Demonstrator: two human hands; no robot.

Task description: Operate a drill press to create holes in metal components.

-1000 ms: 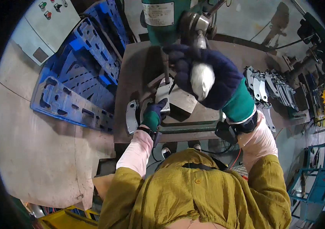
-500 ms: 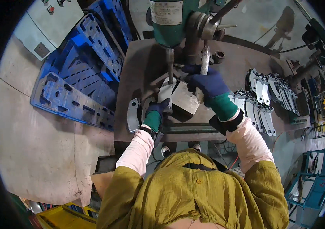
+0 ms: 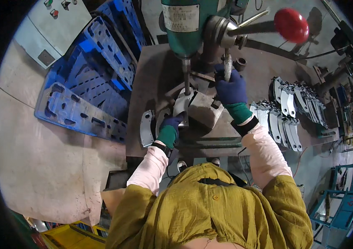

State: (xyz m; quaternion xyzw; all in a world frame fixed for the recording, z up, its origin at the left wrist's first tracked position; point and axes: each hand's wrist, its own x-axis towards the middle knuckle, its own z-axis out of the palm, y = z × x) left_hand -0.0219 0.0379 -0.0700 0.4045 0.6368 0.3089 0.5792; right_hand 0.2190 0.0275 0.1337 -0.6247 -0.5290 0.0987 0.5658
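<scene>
My left hand (image 3: 171, 124) and my right hand (image 3: 231, 88) are both in dark blue gloves with green cuffs (image 3: 238, 111). The fingers (image 3: 179, 119) of my left hand pinch the near end of a gray metal plate (image 3: 181, 106). That plate is in the middle of the worktop (image 3: 257, 74), under the big green drill (image 3: 181, 43). The drill's long thin rod (image 3: 186, 76) points down at the far end of the plate, but I can't tell if the tip goes in. The fingers of my right hand are curled around a silvery handle (image 3: 228, 62) that hangs from the drill's side. Up and to the right of it, a different arm ends in a shiny red ball (image 3: 291, 25). A chunky metal block (image 3: 206, 110) sits just right of my plate. 1 curved plate (image 3: 146, 129) lies left of my left hand, and lots more are in rows (image 3: 286, 101) far to the right.
</scene>
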